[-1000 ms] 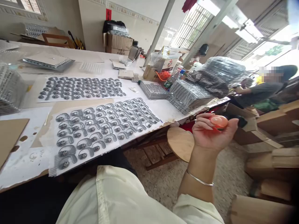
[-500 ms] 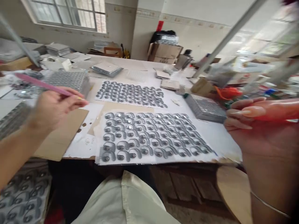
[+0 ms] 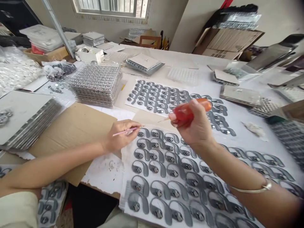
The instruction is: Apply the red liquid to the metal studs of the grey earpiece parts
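Note:
My left hand [image 3: 120, 136] pinches a thin pink stick [image 3: 124, 131] just above the upper left edge of the near sheet [image 3: 166, 180]. This white sheet carries rows of grey hook-shaped parts, each with a round metal centre. My right hand [image 3: 196, 128] grips a red translucent bottle [image 3: 188, 110], its thin tip pointing left towards the stick's end. The two tips are close but apart. A second sheet of the same parts [image 3: 156, 96] lies beyond the hands, partly hidden by the bottle and my right hand.
Stacked trays of metal parts [image 3: 96, 84] stand beyond a cardboard sheet [image 3: 68, 133] on the white-covered table. Bags of small parts [image 3: 16, 71] lie at far left. Another sheet of parts [image 3: 49, 199] sits below the table edge. Cardboard boxes [image 3: 228, 41] stand at the back.
The view has swung left and down. My right hand has moved in from the right with the bottle, and my left hand has moved right with the stick; both now meet over the near sheet.

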